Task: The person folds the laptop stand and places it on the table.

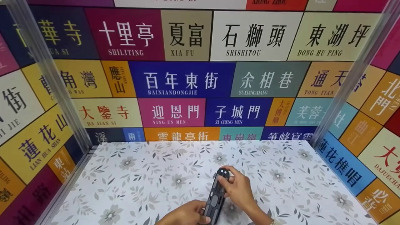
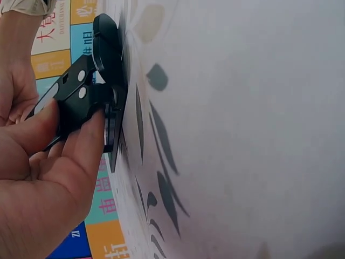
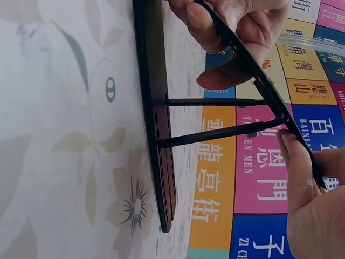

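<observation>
A black folding laptop stand (image 1: 215,200) with grey pads stands lengthwise on the table. In the right wrist view its slotted base (image 3: 153,118) lies on the tabletop, and two thin struts (image 3: 215,135) join it to a raised, tilted upper arm (image 3: 256,75). My left hand (image 1: 187,214) grips the near end, thumb on top and fingers beneath, as the left wrist view shows. At the far end my right hand (image 1: 239,189) pinches the upper arm between thumb and fingers. Part of the near end is hidden by the left hand.
A white cloth with grey flowers and leaves (image 1: 131,187) covers the table. Colourful panels with Chinese lettering (image 1: 181,78) rise at the back and both sides. Clear upright posts (image 1: 59,84) stand at the back corners.
</observation>
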{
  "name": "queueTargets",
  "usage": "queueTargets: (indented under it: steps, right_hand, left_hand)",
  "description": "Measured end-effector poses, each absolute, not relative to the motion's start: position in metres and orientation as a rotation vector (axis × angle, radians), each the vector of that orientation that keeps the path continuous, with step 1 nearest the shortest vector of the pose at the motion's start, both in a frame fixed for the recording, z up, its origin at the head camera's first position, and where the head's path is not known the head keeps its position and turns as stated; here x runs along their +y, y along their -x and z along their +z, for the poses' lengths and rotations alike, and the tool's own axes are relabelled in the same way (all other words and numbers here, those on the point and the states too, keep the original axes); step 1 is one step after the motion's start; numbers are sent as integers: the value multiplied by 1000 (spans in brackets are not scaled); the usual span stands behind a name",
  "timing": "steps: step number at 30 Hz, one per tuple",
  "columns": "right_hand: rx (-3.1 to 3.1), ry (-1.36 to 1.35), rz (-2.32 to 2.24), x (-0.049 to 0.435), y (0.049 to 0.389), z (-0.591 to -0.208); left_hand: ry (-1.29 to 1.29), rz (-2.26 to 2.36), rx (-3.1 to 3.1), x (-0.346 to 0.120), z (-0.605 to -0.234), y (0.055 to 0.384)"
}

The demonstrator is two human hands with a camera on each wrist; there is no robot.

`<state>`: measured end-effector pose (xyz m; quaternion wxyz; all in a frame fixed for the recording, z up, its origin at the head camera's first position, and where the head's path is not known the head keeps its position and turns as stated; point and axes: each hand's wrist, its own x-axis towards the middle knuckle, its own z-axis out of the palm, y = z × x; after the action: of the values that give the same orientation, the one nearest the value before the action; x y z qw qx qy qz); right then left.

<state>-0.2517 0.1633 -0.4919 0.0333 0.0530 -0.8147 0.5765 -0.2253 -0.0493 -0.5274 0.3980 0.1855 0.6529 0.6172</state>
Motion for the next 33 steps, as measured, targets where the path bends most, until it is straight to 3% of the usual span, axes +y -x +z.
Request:
queueTargets:
  steps: [8, 33]
  right_hand:
    - [-2524, -19, 1574, 163, 245, -494]
    - [-2300, 196, 1524, 154, 223, -504]
  left_hand:
    - [-506, 1560, 1599, -48, -528, 228]
    - [-798, 1318, 1752, -57, -532, 254]
